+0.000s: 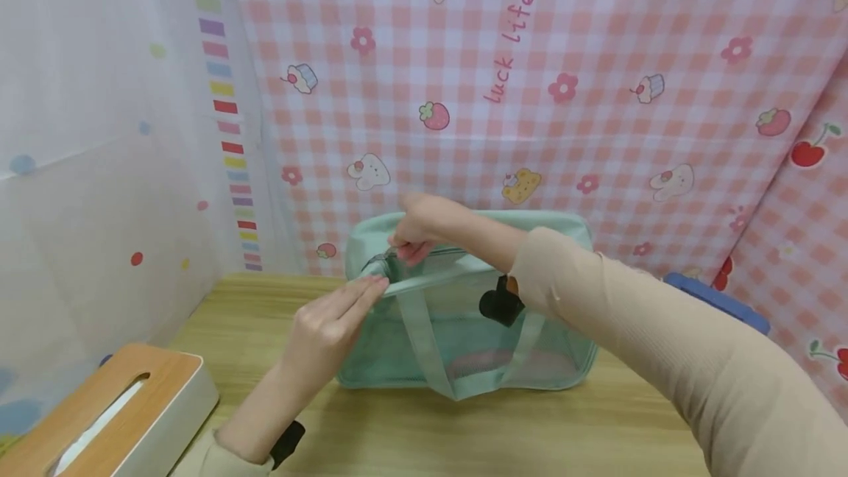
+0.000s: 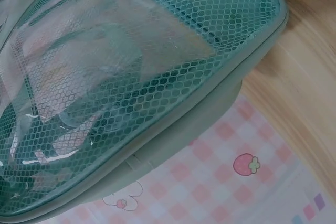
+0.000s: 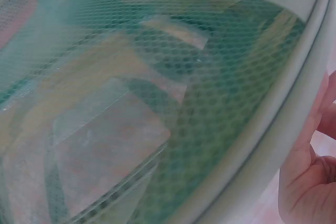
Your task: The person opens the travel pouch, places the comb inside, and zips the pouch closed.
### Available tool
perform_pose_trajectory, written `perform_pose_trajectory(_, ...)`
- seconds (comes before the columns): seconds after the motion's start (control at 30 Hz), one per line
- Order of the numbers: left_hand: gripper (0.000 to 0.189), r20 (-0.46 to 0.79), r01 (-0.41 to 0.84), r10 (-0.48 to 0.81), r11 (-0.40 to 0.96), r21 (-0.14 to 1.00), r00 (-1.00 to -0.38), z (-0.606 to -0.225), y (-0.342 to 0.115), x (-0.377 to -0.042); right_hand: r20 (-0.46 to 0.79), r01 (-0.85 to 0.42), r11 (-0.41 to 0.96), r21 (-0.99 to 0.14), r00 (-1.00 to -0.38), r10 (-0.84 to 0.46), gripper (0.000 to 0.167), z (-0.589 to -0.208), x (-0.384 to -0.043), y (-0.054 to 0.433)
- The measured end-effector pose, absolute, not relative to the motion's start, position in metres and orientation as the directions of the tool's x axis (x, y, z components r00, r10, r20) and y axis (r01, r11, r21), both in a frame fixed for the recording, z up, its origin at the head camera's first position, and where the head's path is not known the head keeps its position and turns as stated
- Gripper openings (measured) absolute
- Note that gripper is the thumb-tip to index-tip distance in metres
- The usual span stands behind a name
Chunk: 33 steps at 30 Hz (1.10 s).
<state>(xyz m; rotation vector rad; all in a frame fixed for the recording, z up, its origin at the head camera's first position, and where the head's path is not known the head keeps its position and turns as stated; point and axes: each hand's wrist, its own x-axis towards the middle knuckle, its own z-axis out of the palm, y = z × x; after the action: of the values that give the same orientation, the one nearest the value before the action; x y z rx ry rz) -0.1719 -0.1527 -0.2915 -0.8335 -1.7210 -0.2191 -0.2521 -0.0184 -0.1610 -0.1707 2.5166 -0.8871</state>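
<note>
A mint-green zip bag with see-through mesh sides and pale straps stands upright on the table, its top partly unzipped. My left hand grips the front top edge near the left corner, thumb hidden. Above the opening, my right hand has curled fingers pinching at the zipper; the zipper pull itself is hidden by the fingers. In the left wrist view, mesh and piping fill most of the picture. Part of my right hand shows beyond the bag's rim in the right wrist view.
A tissue box with a wooden lid sits at the front left of the table. A blue object lies behind my right sleeve. Pink checked cloth hangs right behind the bag.
</note>
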Motion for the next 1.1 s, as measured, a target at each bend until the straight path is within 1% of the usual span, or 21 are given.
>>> perform_pose_trajectory(0.07, 0.031, 0.904, 0.625, 0.415, 0.733, -0.266, -0.101, -0.291, -0.153, -0.172, -0.388, 0.025, 0.807, -0.591, -0.885, -0.257, 0.077, -0.162, -0.252, -0.017)
perform_pose_trajectory(0.13, 0.031, 0.904, 0.626, 0.417, 0.731, -0.271, -0.096, -0.291, -0.152, -0.172, -0.375, 0.012, 0.814, -0.581, -0.891, -0.255, 0.073, -0.162, -0.251, -0.017)
perform_pose_trajectory(0.17, 0.031, 0.904, 0.63, 0.418, 0.728, -0.271, -0.094, -0.292, -0.152, -0.172, -0.362, 0.002, 0.817, -0.577, -0.897, -0.253, 0.069, -0.161, -0.25, -0.019)
perform_pose_trajectory(0.23, 0.03, 0.905, 0.639, 0.416, 0.72, -0.273, -0.083, -0.291, -0.152, -0.172, -0.332, -0.014, 0.821, -0.571, -0.91, -0.246, 0.056, -0.16, -0.247, -0.025)
perform_pose_trajectory(0.27, 0.03, 0.906, 0.644, 0.416, 0.714, -0.276, -0.073, -0.291, -0.152, -0.172, -0.313, -0.023, 0.813, -0.581, -0.916, -0.25, 0.055, -0.159, -0.245, -0.03)
perform_pose_trajectory(0.33, 0.029, 0.912, 0.66, 0.407, 0.7, -0.273, -0.055, -0.291, -0.152, -0.171, -0.284, -0.016, 0.77, -0.638, -0.924, -0.255, 0.053, -0.159, -0.242, -0.04)
perform_pose_trajectory(0.4, 0.029, 0.916, 0.675, 0.399, 0.687, -0.27, -0.039, -0.291, -0.153, -0.171, -0.277, 0.006, 0.709, -0.705, -0.923, -0.267, 0.06, -0.161, -0.24, -0.049)
perform_pose_trajectory(0.47, 0.029, 0.919, 0.686, 0.393, 0.676, -0.27, -0.025, -0.29, -0.153, -0.171, -0.282, 0.039, 0.645, -0.763, -0.918, -0.279, 0.073, -0.162, -0.24, -0.055)
perform_pose_trajectory(0.53, 0.03, 0.916, 0.69, 0.399, 0.671, -0.272, -0.027, -0.29, -0.153, -0.171, -0.315, 0.087, 0.606, -0.791, -0.906, -0.282, 0.076, -0.163, -0.242, -0.056)
perform_pose_trajectory(0.63, 0.031, 0.913, 0.685, 0.407, 0.676, -0.271, -0.041, -0.289, -0.152, -0.169, -0.365, 0.124, 0.606, -0.786, -0.884, -0.292, 0.076, -0.16, -0.245, -0.05)
perform_pose_trajectory(0.73, 0.031, 0.908, 0.664, 0.413, 0.699, -0.266, -0.071, -0.289, -0.151, -0.167, -0.396, 0.127, 0.638, -0.759, -0.868, -0.299, 0.068, -0.156, -0.248, -0.04)
perform_pose_trajectory(0.83, 0.031, 0.904, 0.647, 0.415, 0.717, -0.259, -0.099, -0.287, -0.15, -0.167, -0.39, 0.105, 0.673, -0.732, -0.875, -0.287, 0.059, -0.154, -0.248, -0.031)
perform_pose_trajectory(0.87, 0.03, 0.905, 0.648, 0.414, 0.717, -0.259, -0.096, -0.287, -0.15, -0.167, -0.385, 0.095, 0.679, -0.728, -0.876, -0.291, 0.055, -0.154, -0.248, -0.03)
perform_pose_trajectory(0.93, 0.031, 0.906, 0.657, 0.413, 0.708, -0.258, -0.09, -0.287, -0.15, -0.167, -0.371, 0.081, 0.677, -0.731, -0.88, -0.295, 0.055, -0.154, -0.246, -0.029)
perform_pose_trajectory(0.97, 0.031, 0.908, 0.663, 0.411, 0.702, -0.26, -0.08, -0.287, -0.15, -0.167, -0.367, 0.077, 0.682, -0.728, -0.883, -0.292, 0.049, -0.155, -0.245, -0.03)
perform_pose_trajectory(1.0, 0.031, 0.909, 0.668, 0.41, 0.697, -0.26, -0.074, -0.287, -0.15, -0.167, -0.364, 0.075, 0.684, -0.725, -0.885, -0.289, 0.047, -0.155, -0.244, -0.031)
perform_pose_trajectory(1.1, 0.031, 0.909, 0.674, 0.408, 0.694, -0.253, -0.079, -0.29, -0.152, -0.167, -0.342, 0.051, 0.675, -0.736, -0.888, -0.306, 0.058, -0.158, -0.243, -0.037)
